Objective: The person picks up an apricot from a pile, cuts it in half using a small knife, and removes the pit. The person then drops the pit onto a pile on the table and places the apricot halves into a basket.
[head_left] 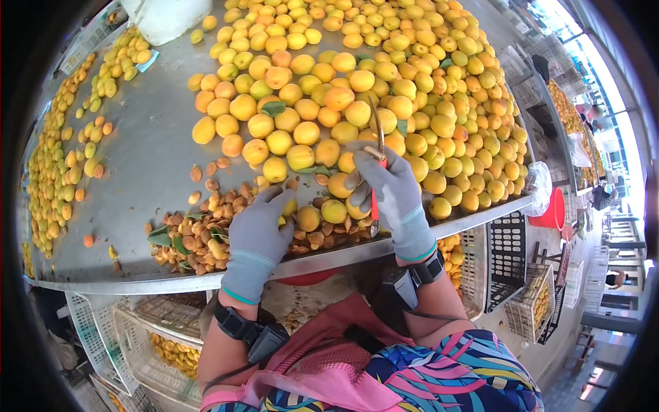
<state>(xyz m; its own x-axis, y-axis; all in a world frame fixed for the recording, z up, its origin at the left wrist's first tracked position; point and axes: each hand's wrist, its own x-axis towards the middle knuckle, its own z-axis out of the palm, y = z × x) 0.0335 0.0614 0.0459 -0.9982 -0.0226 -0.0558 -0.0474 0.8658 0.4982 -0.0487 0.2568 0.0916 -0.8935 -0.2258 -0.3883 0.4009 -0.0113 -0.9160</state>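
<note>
My right hand (392, 187), in a grey glove, is closed around a red-handled cutting tool (375, 206). The tool's curved metal end points up over the fruit. My left hand (262, 225), gloved alike, has its fingers bent round a yellow apricot (290, 207), partly hidden by the glove. Close to the left hand lies a heap of brown apricot pits (206, 237) mixed with green leaves. Whole apricots (308, 218) lie between the two hands, and a large pile of apricots (439, 123) spreads beyond them.
The metal table (151, 137) has a raised front edge just ahead of my body. More apricots (51, 178) line its left side. Plastic crates (147, 343) stand below on the left, with a black crate (506, 254) and a red bucket (549, 209) on the right.
</note>
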